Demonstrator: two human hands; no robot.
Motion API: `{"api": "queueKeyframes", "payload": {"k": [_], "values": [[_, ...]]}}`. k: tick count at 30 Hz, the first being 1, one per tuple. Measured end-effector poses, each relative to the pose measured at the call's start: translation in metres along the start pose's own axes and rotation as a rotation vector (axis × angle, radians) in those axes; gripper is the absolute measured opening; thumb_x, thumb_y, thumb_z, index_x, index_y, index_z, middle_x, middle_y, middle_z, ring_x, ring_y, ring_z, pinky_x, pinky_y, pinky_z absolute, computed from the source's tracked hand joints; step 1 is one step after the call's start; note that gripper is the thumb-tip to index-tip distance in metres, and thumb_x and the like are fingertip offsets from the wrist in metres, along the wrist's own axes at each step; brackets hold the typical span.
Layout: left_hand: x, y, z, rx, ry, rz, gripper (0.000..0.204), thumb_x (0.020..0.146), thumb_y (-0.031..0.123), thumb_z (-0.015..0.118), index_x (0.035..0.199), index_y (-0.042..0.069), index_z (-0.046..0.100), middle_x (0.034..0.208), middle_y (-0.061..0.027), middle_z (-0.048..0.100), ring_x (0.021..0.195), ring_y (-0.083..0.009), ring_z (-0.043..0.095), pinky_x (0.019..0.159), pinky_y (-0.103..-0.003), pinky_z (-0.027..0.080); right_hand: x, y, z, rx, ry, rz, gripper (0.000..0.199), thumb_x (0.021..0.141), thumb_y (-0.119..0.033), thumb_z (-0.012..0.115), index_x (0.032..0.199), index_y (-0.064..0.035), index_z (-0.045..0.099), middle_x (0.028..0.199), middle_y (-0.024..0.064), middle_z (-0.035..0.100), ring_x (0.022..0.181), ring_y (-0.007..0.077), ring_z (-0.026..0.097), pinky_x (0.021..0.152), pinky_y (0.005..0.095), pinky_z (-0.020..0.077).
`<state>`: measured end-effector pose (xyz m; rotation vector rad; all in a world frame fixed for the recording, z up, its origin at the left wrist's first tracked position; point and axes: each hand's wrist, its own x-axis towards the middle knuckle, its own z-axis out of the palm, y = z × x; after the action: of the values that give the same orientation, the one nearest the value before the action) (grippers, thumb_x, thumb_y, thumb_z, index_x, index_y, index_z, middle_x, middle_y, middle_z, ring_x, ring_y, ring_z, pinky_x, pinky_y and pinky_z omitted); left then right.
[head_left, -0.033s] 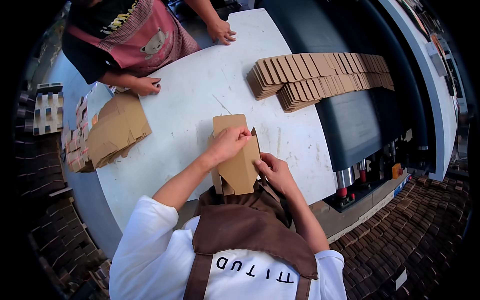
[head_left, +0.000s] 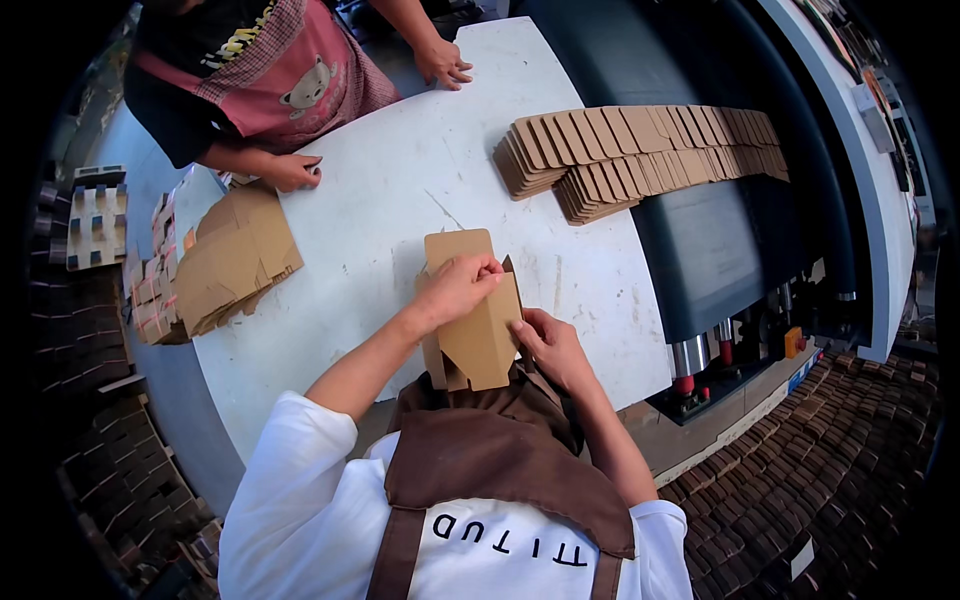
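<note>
A brown cardboard box (head_left: 478, 346), partly folded into shape, stands in front of me at the near edge of the white table. One tall flap with rounded corners rises at its far end, and a smaller flap sticks up at its right. My left hand (head_left: 461, 288) lies across the upper part of the box, fingers curled and fingertips pinched together near its right edge. What exactly those fingertips grip is hidden. Against the right side of the box, my right hand (head_left: 551, 345) is closed on the panel, thumb on the near face and fingers bent behind.
The white table (head_left: 370, 190) carries flat cardboard pieces (head_left: 238, 250) at the left. Overlapping cardboard blanks (head_left: 640, 150) run from the table onto a dark conveyor belt (head_left: 705, 265) at the right. Across the table stands a co-worker in a pink apron (head_left: 290, 85), both hands resting at its edge.
</note>
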<state>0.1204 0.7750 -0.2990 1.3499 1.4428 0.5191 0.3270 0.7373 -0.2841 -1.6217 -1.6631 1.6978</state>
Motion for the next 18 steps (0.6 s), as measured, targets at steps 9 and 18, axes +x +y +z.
{"api": "queueKeyframes", "payload": {"k": [9, 18], "values": [[0.037, -0.021, -0.009, -0.138, -0.598, -0.190, 0.030, 0.083, 0.026, 0.073, 0.099, 0.003, 0.062, 0.084, -0.0011, 0.063, 0.075, -0.0083, 0.058, 0.065, -0.024, 0.047, -0.016, -0.008, 0.013, -0.279, 0.148, -0.091, 0.029, 0.095, -0.026, 0.051, 0.101, -0.0008, 0.063, 0.082, 0.0218, 0.065, 0.076, 0.0390, 0.063, 0.067, 0.0435, 0.0506], [0.037, 0.006, -0.025, -0.344, -0.820, -0.458, 0.030, 0.083, 0.021, 0.073, 0.103, 0.002, 0.063, 0.094, -0.0048, 0.068, 0.083, -0.0121, 0.065, 0.071, -0.028, 0.053, -0.007, 0.009, 0.026, -0.308, 0.283, -0.266, 0.018, 0.091, -0.019, 0.056, 0.086, -0.0020, 0.058, 0.074, 0.0187, 0.063, 0.067, 0.0371, 0.061, 0.060, 0.0448, 0.0483]]}}
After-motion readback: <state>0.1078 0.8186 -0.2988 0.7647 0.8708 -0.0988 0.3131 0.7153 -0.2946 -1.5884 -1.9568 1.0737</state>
